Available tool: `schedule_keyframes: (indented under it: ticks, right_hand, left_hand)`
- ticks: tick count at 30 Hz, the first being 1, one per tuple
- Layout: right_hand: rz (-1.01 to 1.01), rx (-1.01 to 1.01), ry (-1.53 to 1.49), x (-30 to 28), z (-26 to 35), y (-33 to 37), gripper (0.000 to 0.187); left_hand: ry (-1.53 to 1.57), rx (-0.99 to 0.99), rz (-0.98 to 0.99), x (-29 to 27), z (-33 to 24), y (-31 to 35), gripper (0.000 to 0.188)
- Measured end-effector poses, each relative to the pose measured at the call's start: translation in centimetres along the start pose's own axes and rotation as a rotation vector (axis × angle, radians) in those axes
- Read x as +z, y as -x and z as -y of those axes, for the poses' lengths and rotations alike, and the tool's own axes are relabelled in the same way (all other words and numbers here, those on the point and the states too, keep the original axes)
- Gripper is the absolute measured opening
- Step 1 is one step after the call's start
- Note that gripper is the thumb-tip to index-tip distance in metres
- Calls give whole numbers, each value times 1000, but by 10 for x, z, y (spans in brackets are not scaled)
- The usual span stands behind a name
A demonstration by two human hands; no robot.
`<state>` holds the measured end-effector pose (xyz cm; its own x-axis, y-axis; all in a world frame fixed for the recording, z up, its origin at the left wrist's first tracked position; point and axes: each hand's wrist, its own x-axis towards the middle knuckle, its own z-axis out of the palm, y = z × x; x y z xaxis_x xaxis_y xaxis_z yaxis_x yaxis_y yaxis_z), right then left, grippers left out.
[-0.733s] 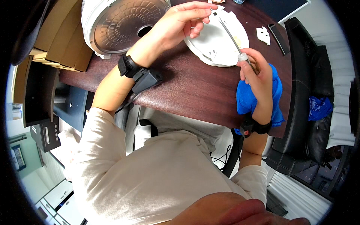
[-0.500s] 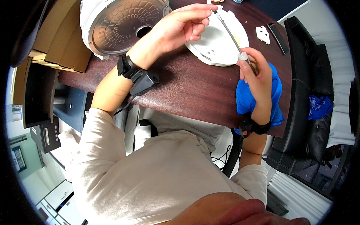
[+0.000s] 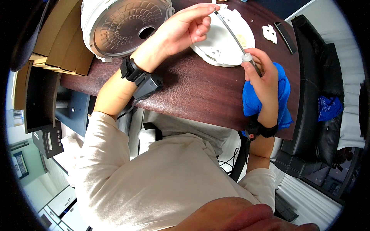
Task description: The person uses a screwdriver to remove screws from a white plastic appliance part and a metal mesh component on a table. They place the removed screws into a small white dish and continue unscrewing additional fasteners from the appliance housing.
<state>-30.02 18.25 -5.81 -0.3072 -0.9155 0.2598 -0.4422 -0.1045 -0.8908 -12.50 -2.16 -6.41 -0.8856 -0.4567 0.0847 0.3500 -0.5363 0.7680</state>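
Observation:
In my right hand (image 3: 264, 73) is a screwdriver (image 3: 230, 30), its fingers closed round the grey handle and its long shaft slanting up to the far left. My left hand (image 3: 189, 29) reaches over to the screwdriver's tip, index finger stretched out and the other fingers curled. Its fingertips meet at the tip; anything pinched there is too small to make out. Below the shaft a rounded white plastic part (image 3: 208, 48) lies on the dark wood table (image 3: 185, 84). A white appliance (image 3: 88, 32) with a round, patterned metal face stands left of my left hand.
A blue cloth (image 3: 284, 92) lies under my right wrist at the table's right side. Farther right are a small white plastic piece (image 3: 269, 34) and a black phone-like slab (image 3: 285, 37). Cardboard boxes (image 3: 71, 42) stand at the left; a black sofa (image 3: 308, 88) borders the right.
The screwdriver and both hands have shifted slightly to the left, the tip staying at my left fingertips. Nothing has been let go.

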Motion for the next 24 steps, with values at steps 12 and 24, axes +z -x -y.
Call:
schedule_keyframes:
  ticks: [12,24]
  right_hand:
    - [-36,30,-99,0,2,2,30]
    - [-36,-27,-98,5,4,5,29]
  left_hand:
    - [74,91,16,-2,-1,-2,22]
    - [136,110,-10,-8,-2,-1,22]
